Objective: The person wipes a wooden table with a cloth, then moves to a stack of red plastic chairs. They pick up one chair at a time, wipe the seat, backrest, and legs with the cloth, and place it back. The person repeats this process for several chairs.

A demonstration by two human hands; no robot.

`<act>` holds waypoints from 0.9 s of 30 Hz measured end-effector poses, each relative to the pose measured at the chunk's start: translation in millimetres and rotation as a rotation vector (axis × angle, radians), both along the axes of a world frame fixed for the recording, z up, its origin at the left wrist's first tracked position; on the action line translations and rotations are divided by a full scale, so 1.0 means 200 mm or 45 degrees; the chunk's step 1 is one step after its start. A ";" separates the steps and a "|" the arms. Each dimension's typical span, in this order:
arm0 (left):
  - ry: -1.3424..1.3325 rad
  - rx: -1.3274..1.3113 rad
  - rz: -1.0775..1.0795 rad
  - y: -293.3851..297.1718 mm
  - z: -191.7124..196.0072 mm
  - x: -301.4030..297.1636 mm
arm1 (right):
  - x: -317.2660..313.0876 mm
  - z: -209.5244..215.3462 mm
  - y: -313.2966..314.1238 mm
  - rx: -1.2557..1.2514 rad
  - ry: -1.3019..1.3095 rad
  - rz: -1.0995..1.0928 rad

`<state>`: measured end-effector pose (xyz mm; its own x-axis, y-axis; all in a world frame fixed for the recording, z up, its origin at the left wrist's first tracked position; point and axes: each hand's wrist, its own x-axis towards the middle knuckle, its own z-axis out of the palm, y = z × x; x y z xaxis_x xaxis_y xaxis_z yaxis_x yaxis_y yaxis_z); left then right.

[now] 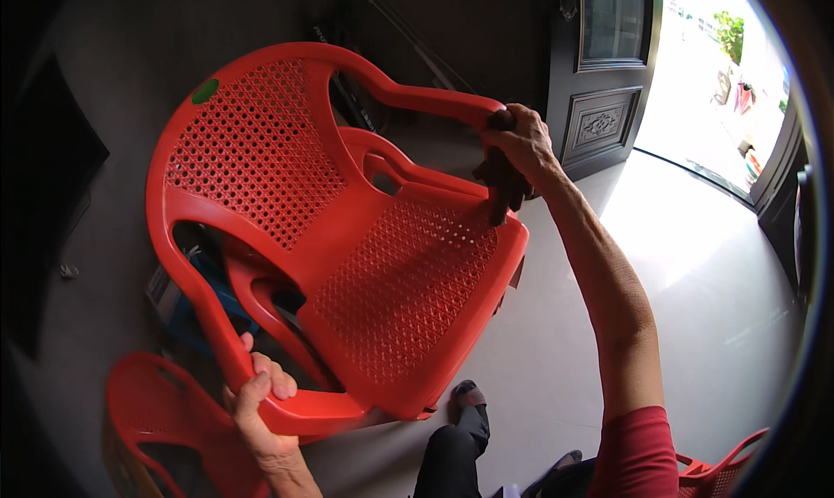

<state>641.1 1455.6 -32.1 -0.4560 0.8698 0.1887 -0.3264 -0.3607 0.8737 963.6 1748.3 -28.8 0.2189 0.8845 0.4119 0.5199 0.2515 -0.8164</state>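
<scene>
Remotely, I hold the red chair [334, 224] by both armrests [434, 101], fingers [279, 380] of the left hand [259, 404] and right hand [526, 143] gripping.

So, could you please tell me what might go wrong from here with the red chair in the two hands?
If the left hand or right hand slips, the held red chair could tip toward the foot. It might also knock the lower-left red chair, which shows beside the left hand.
</scene>
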 end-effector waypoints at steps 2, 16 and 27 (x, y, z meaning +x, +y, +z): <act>0.001 0.024 -0.058 0.00 -0.02 -0.06 | 0.03 0.00 -0.04 0.069 -0.011 0.014; 0.119 0.200 -0.797 -0.02 -0.10 -0.67 | 0.06 -0.08 -0.84 0.219 0.147 -0.226; 0.171 0.286 -1.060 0.04 -0.19 -0.77 | 0.10 -0.13 -1.21 0.504 0.273 0.052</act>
<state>486.9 1463.6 -69.6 0.3495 0.8461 0.4025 -0.4597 -0.2195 0.8605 982.7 1507.2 -54.4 0.3045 0.6775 0.6695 0.3325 0.5831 -0.7413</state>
